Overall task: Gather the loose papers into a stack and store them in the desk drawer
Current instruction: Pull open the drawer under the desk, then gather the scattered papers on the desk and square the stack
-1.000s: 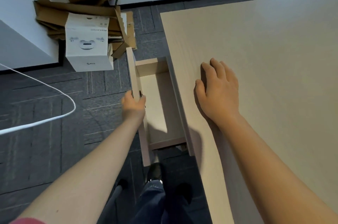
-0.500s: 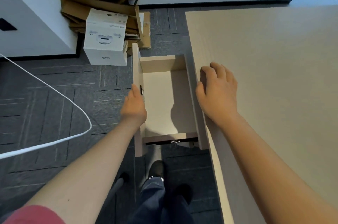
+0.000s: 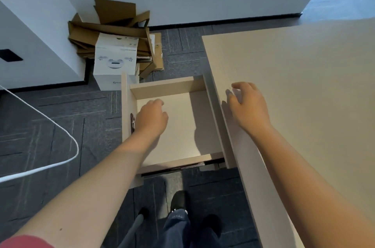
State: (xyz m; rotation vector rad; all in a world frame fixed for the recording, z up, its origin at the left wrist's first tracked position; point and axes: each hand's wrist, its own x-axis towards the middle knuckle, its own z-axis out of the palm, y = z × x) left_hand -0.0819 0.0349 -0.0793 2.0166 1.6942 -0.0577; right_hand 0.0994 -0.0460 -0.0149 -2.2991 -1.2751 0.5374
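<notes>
Pale wood drawer (image 3: 182, 126) stands pulled out; I see my left hand (image 3: 152, 120) over it and my right hand (image 3: 246, 108) on the desk (image 3: 304, 85), both loose, grasping nothing.

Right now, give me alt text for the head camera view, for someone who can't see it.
A person stands at a pale wooden desk with its drawer pulled open and empty, the left hand over the drawer and the right hand at the desk edge, both empty. No papers are visible. On the grey carpet beyond lie flattened cardboard, a white box and a white cable.
</notes>
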